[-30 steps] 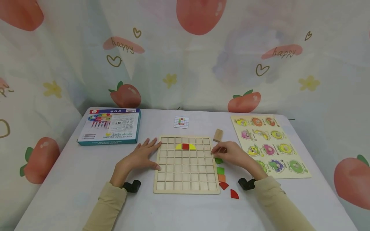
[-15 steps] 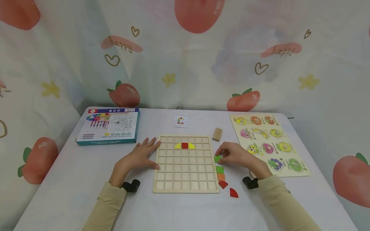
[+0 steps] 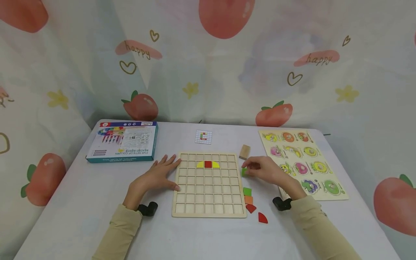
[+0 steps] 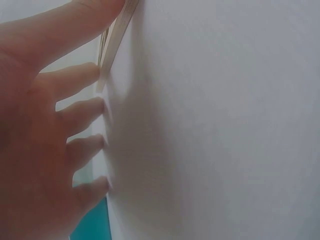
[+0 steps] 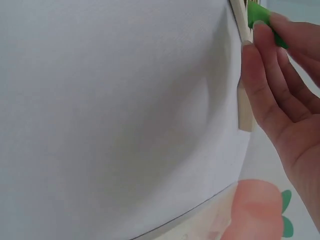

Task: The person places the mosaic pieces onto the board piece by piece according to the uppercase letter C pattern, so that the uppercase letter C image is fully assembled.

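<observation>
A wooden grid board (image 3: 209, 184) lies mid-table, with a red square tile (image 3: 208, 164) between two yellow quarter-round tiles (image 3: 200, 165) in its second row. My left hand (image 3: 156, 177) is spread at the board's left edge; the thumb and a finger touch its rim. In the right wrist view, my right hand (image 5: 285, 90) pinches a green tile (image 5: 259, 13) between thumb and finger, just off the board's right edge. The fingers partly cover this tile. Nearer the front lie a green square tile (image 3: 247, 191), an orange square tile (image 3: 248, 200) and two red quarter-round tiles (image 3: 263, 218).
Behind the board lie a small pattern card (image 3: 203, 137) and a wooden block (image 3: 245, 151). A boxed set (image 3: 122, 142) sits at the back left. A fruit puzzle board (image 3: 305, 164) lies on the right, partly under my right forearm.
From beside the board's right edge, my right hand has taken the upper green tile between its fingers and lifted it slightly. My left hand keeps its place.
</observation>
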A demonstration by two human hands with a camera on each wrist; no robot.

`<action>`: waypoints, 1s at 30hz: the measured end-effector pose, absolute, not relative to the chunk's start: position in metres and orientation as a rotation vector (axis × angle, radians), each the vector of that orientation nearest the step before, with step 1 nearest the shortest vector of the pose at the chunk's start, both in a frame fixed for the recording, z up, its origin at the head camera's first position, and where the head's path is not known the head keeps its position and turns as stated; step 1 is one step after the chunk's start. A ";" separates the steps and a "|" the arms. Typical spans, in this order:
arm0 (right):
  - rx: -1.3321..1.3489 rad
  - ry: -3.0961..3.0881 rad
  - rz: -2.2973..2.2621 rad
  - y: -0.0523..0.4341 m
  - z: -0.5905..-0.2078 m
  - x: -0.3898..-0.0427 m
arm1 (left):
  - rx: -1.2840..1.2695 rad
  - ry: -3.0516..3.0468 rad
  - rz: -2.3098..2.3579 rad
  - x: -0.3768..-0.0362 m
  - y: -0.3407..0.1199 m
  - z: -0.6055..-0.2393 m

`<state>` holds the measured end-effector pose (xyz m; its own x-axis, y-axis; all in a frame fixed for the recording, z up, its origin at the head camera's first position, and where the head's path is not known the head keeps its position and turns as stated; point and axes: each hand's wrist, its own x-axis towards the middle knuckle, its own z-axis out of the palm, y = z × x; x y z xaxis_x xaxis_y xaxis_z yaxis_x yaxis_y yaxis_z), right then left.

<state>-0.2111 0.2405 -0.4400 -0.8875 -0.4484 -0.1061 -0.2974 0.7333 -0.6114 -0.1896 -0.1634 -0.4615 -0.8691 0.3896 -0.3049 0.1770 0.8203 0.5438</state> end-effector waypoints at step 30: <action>-0.664 2.490 -1.129 0.169 -0.442 -0.227 | 0.419 2.596 0.712 -0.190 -0.162 -0.460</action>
<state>-0.2270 0.1689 -0.4422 -0.8384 -0.5356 -0.1008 -0.2770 0.5780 -0.7676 -0.1901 -0.1623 -0.4596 -0.8689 0.3863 -0.3093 0.1746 0.8241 0.5388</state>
